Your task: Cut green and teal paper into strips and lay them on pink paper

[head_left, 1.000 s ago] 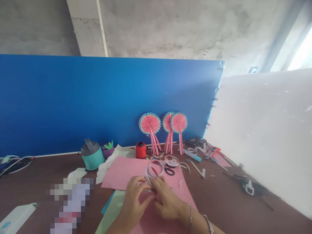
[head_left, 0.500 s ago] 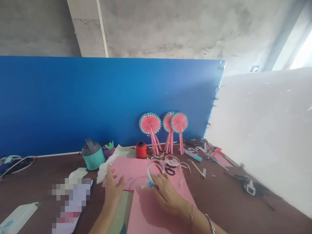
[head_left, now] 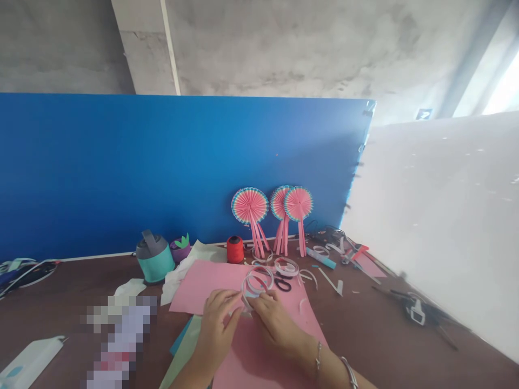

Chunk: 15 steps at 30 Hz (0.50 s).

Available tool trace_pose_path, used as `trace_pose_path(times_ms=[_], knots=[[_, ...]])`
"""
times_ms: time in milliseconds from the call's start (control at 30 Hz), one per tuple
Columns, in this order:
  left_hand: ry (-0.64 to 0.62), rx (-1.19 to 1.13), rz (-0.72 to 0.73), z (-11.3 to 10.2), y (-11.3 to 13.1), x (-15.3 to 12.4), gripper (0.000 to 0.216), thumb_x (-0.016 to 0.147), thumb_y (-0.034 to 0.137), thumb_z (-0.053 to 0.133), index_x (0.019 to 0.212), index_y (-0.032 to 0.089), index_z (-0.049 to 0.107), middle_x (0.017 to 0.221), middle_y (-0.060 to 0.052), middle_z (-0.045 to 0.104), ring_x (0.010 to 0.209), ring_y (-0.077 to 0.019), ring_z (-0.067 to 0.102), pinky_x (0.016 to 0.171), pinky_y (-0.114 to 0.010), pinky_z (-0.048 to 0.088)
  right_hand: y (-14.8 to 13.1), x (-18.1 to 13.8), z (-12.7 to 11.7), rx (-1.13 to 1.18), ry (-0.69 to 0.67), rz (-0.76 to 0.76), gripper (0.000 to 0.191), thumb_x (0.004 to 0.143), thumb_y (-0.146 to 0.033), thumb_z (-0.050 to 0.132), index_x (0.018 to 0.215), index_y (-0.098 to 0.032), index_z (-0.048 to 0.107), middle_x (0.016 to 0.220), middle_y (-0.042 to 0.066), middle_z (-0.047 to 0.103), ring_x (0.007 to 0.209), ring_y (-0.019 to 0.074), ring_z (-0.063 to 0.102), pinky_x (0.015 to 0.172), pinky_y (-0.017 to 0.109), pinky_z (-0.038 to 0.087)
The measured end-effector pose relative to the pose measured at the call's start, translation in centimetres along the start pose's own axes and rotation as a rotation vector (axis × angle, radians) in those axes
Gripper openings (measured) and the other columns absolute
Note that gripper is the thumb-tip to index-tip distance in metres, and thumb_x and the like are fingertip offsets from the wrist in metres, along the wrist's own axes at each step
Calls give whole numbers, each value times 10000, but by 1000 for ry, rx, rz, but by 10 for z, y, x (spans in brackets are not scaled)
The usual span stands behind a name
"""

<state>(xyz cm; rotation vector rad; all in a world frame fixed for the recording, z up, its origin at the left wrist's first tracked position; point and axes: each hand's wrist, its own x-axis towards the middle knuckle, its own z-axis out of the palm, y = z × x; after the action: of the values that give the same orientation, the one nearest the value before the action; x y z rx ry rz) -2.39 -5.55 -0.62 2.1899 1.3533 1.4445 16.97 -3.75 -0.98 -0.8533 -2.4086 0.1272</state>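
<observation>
My right hand (head_left: 273, 321) is closed on a roll of tape (head_left: 244, 287), a thin whitish ring standing on edge above pink paper (head_left: 259, 351). Close by on the left, my left hand (head_left: 219, 319) has its thumb and fingers bent towards the near side of the ring. Whatever lies between those fingertips is too small to make out. Under the hands one pink sheet overlaps another pink sheet (head_left: 198, 286). Just behind the right hand, black scissor handles (head_left: 283, 284) and a second tape roll (head_left: 286, 267) lie on the paper.
Three pink pleated paper rosettes (head_left: 250, 205) with paper tails lean on the blue partition (head_left: 162, 162). Left of them stand red thread (head_left: 235, 249) and a teal pot (head_left: 156, 262). A glue stick (head_left: 320, 258), paper scraps and cables lie right; a phone lies left.
My left hand has moved right, from the left edge of the pink paper to beside the tape roll, its fingers drawing together. The roll has tilted slightly; my right hand has barely shifted.
</observation>
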Motion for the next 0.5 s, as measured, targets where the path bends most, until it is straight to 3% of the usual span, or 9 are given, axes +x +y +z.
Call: trace_pose_path(times_ms=[133,233,400,500], knots=[[30,-69,-131,0,4,1,177,877,331,580,777,236,691,851,-63,718,883,-237,642,808,-376,524,-2,3,-2,-16,-23,-23,268,933,-106,397,1145,-188,538,867,56,666,788,206,566,814,353,362],[35,-137,-267,-5,4,4,222,865,384,553,739,230,649,837,-57,699,861,-231,634,823,-363,506,-1,6,-10,-57,13,16,176,943,-140,432,926,-197,597,802,35,674,761,186,574,875,368,349],[-12,-226,-537,-20,-7,16,302,777,492,549,709,208,623,688,-19,621,658,-190,556,650,-303,460,7,10,-47,-72,47,160,288,961,-246,479,698,-194,583,662,2,644,651,146,540,919,373,329],[10,-289,-637,-32,-15,22,316,705,515,587,697,200,612,685,-11,602,690,-189,555,658,-292,447,14,9,-75,-67,56,268,326,952,-243,462,647,-192,563,608,-16,586,617,130,496,919,349,329]])
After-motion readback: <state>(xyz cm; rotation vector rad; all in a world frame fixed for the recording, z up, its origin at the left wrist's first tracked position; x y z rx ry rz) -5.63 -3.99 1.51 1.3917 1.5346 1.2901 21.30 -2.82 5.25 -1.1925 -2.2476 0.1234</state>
